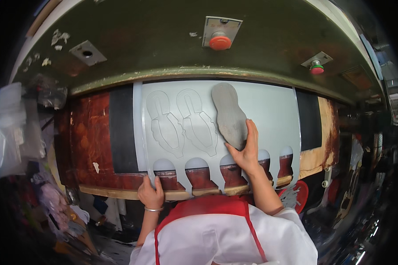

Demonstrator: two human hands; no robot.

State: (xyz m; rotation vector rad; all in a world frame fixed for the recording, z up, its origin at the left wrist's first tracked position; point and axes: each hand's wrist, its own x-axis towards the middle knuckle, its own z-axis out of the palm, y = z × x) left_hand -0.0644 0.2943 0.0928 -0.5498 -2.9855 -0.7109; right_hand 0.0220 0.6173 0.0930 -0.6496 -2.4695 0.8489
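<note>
A light grey sheet (269, 119) lies flat before me, with two cut shoe-shaped outlines (192, 121) on its left half. Rounded gaps notch its near edge. My right hand (247, 152) grips the near end of a grey sole-shaped cutting die (227, 110), thumb on the left side and fingers on the right. The die sits on or just over the sheet, right of the outlines. At the sheet's front left corner, my left hand (150, 193) pinches the edge between thumb and fingers.
A green press beam (154, 48) spans the far side, carrying a red push button (220, 42) and a smaller button (316, 69) at right. Worn wood (90, 137) and a black pad (123, 128) flank the sheet. A red basin (301, 196) of scraps stands low at right; plastic bags (15, 132) hang left.
</note>
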